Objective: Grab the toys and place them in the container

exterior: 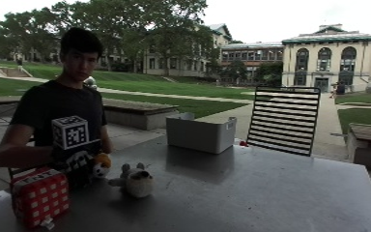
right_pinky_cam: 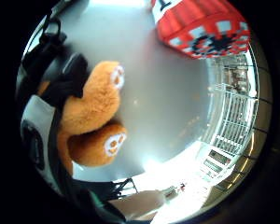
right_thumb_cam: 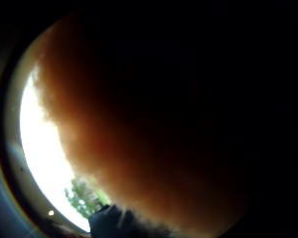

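I see my right hand [exterior: 76,162] with its fingers curled around the orange plush toy [exterior: 100,165] — held just above the desk [exterior: 249,193] at its left. A grey plush toy [exterior: 134,181] lies just right of it, a red block toy [exterior: 39,195] near left — the white container [exterior: 200,133] sits farther back.

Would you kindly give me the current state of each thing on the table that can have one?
right hand: grips the orange plush toy.
orange plush toy: held in the right hand, above the table.
grey plush toy: lying on the table, untouched.
red checkered cube: resting on the table near its edge.
container: upright and open-topped; its contents cannot be seen.
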